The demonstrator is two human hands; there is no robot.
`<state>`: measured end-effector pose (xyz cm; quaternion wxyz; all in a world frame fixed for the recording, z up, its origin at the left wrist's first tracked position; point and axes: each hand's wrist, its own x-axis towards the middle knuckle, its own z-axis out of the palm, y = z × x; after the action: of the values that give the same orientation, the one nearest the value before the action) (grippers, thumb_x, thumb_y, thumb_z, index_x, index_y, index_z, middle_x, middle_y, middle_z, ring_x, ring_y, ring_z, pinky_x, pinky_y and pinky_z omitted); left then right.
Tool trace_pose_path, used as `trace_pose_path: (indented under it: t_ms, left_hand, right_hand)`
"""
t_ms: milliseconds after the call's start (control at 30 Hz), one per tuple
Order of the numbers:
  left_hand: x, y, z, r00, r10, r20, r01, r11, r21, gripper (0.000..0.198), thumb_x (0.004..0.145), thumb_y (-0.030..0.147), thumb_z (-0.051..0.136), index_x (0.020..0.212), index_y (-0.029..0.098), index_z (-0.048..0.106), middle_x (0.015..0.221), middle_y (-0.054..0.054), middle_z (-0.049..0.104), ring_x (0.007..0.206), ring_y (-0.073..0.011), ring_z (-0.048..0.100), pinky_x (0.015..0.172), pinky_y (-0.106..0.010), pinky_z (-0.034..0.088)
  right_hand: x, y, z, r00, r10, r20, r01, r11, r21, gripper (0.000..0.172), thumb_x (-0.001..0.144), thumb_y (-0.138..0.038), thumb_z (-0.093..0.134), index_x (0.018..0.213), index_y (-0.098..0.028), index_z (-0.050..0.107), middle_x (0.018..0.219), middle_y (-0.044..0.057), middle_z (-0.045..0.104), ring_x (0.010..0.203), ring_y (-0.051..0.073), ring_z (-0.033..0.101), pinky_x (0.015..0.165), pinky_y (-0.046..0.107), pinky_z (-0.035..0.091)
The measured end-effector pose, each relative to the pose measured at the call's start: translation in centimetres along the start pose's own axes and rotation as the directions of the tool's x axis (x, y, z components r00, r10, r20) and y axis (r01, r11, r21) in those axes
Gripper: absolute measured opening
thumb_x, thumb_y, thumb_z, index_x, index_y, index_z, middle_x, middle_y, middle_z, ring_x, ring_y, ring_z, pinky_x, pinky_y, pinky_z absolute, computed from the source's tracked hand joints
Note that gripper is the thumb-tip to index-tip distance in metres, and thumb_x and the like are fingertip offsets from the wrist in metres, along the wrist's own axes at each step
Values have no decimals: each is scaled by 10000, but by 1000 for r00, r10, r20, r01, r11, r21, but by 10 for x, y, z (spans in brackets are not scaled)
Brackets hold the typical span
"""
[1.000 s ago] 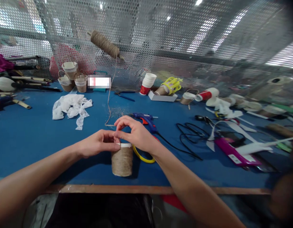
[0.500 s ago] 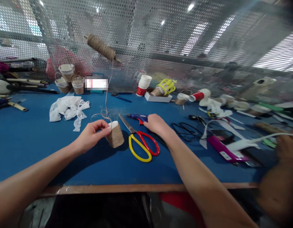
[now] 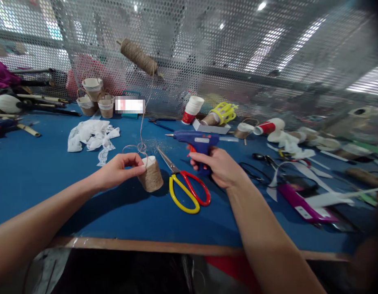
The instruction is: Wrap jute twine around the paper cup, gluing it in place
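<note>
My left hand point(image 3: 118, 170) pinches the rim of a twine-wrapped cup point(image 3: 152, 175), which leans tilted on the blue table point(image 3: 38, 171). A strand of twine point(image 3: 142, 122) runs from the cup up to a spool of twine point(image 3: 138, 57) fixed on the mesh wall. My right hand point(image 3: 218, 167) grips the handle of a blue glue gun point(image 3: 197, 143), lifted off the table with its nozzle pointing left. Red and yellow scissors point(image 3: 187, 190) lie on the table between my two hands.
White lace cloth point(image 3: 90, 136) lies at the left, wrapped cups point(image 3: 95, 96) behind it. A stack of paper cups point(image 3: 191, 108), a yellow holder point(image 3: 224, 112), black cords point(image 3: 256, 171), a pink tool point(image 3: 302, 202) and scraps fill the right side. Perforated mesh wall point(image 3: 238, 49) closes the back.
My right hand left the cup's rim, reached for the glue gun and has lifted it. My left hand tilted the cup and shifted it left. The scissors came into full view.
</note>
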<state>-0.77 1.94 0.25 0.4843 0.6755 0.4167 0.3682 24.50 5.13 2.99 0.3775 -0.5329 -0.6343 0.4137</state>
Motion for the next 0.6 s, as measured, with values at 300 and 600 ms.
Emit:
trace_pose_path:
  t_ms: [300, 600]
  left_hand:
    - [3, -4, 3, 997, -53, -48, 47, 993, -110, 165, 716, 266, 595, 665, 134, 512, 613, 32, 516, 572, -80, 451, 579, -225, 357]
    - [3, -4, 3, 996, -37, -87, 39, 999, 23, 193, 725, 312, 575, 693, 128, 527, 644, 22, 537, 606, -84, 465, 597, -222, 374]
  right_hand:
    - [-43, -16, 21, 982, -41, 187, 64, 990, -123, 202, 755, -358, 572, 813, -165, 565, 488, -37, 523, 401, 94, 480, 373, 221, 418]
    - [-54, -17, 23, 959, -214, 185, 275, 858, -434, 222, 780, -318, 526, 597, -193, 507, 472, -26, 515, 435, 121, 491, 464, 262, 417]
